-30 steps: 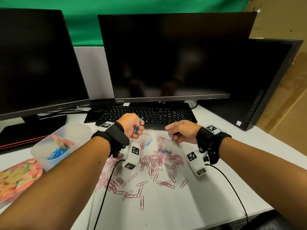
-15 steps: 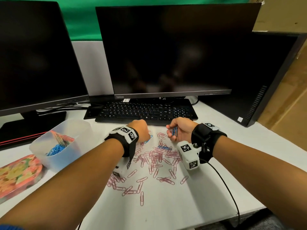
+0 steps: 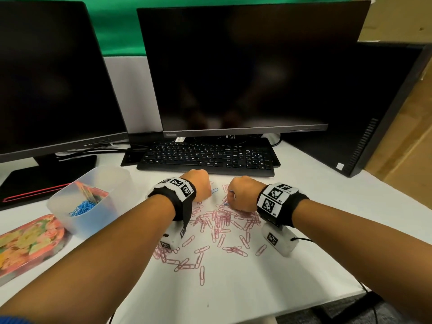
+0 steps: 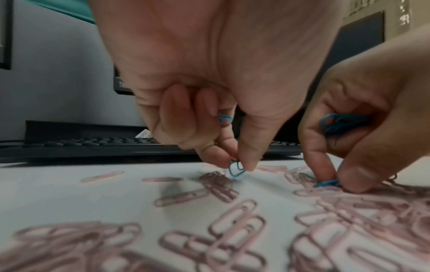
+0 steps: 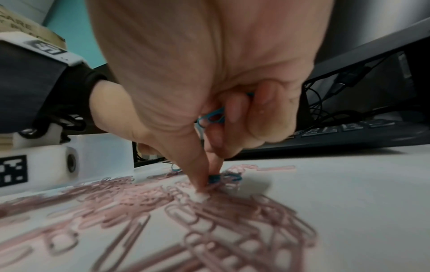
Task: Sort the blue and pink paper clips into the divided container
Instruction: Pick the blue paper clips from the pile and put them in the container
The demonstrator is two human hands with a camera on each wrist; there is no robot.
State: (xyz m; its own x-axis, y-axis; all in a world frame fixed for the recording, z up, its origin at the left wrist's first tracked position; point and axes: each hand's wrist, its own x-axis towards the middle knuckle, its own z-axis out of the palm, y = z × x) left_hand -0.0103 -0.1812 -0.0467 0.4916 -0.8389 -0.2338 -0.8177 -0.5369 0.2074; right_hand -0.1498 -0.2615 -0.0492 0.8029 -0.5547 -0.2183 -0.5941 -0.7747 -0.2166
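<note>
white table [image 3: 304, 230] with keyboard [image 3: 208, 157] at its far edge; divided container [image 3: 77, 220] at left, blue clips in its near compartment. pink paper clips [image 3: 224, 220] scattered centrally. left hand [image 3: 198, 184], fingers [image 4: 246, 156] pinching a blue paper clip [image 4: 235, 170] off the table. right hand [image 3: 243, 195] pinching another blue clip [image 5: 215, 178] in the pile, more blue clips [image 5: 213, 116] curled in its palm.
</note>
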